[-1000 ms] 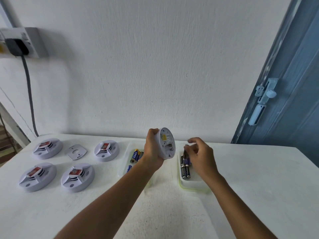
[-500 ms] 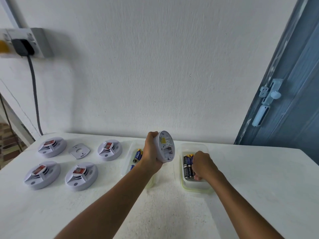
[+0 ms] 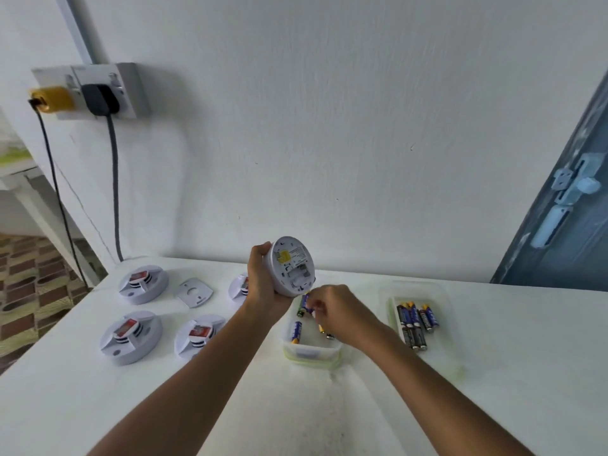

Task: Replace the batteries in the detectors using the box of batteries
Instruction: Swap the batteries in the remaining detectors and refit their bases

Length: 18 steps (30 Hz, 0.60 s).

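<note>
My left hand (image 3: 263, 286) grips a white round detector (image 3: 291, 266) above the table, its open back with the battery bay turned toward me. My right hand (image 3: 339, 311) reaches into the left clear box (image 3: 309, 355), just under the detector, and its fingertips pinch a blue battery (image 3: 306, 302). Other loose batteries (image 3: 296, 332) lie in that box, partly hidden by the hand. The right clear box (image 3: 452, 327) holds several blue and dark batteries (image 3: 415, 320).
Three whole detectors (image 3: 143, 284) (image 3: 130, 337) (image 3: 197, 335) and one half hidden behind my left wrist (image 3: 238, 286) sit on the white table's left. A loose back plate (image 3: 194, 292) lies among them. Wall socket with plugs (image 3: 95, 92) at left, blue door (image 3: 566, 225) at right.
My right hand left the right box and moved left into the left box, under the detector. The left hand keeps the detector raised. The camera has turned left.
</note>
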Available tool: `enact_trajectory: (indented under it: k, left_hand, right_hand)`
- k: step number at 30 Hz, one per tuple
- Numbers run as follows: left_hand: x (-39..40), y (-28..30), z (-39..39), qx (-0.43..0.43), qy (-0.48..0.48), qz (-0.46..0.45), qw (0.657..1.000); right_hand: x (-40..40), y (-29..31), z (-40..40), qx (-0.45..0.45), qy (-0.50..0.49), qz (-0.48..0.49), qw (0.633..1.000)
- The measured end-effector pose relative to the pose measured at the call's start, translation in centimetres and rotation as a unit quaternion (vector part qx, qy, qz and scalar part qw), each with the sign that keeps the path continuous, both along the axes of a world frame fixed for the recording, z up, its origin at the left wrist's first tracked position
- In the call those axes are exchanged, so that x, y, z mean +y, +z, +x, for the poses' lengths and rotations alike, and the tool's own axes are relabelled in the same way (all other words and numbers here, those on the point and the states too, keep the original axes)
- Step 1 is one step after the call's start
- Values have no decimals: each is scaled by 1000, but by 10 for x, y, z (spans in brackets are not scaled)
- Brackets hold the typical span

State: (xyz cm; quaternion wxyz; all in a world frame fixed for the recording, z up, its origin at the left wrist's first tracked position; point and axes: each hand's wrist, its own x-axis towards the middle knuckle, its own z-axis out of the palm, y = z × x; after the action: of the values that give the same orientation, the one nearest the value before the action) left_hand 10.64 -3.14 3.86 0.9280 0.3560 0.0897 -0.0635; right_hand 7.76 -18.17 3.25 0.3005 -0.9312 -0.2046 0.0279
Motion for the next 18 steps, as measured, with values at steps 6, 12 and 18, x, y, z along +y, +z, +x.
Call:
enact_trajectory:
  k: [6, 12, 18]
  left_hand:
    - [29, -11, 2, 22, 13, -20, 999]
    - [41, -21, 4, 40, 24, -14, 999]
    - [47, -19, 0, 47, 43, -8, 998]
  right_hand:
    - [48, -19, 15, 140, -3, -167, 976]
    - [54, -18, 14, 199, -54, -109, 972]
    - [50, -16, 15, 160, -185, 154, 958]
